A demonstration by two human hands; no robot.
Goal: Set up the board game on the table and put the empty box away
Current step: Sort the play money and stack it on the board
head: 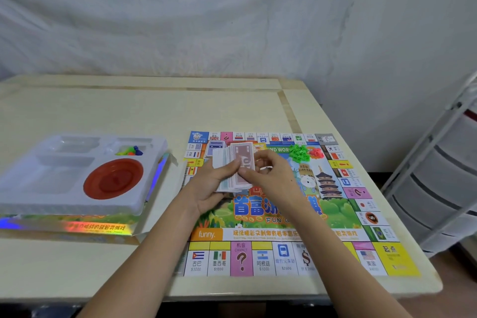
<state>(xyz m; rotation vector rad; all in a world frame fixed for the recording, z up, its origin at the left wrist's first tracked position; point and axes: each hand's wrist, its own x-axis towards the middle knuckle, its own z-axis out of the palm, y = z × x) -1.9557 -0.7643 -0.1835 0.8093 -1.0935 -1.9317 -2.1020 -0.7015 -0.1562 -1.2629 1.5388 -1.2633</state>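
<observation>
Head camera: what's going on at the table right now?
A person is partway through setting up a board game. The left hand holds a stack of play money above the open game board while the right hand pinches the top notes. Green houses and red pieces lie on the board. The white tray, on the box, holds a red dish and small coloured tokens.

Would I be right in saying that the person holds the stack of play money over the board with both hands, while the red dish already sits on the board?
Not quite. The head view shows the red dish in the white plastic tray left of the board, not on it. The rest stands: the left hand and right hand both hold the play money over the board.
</observation>
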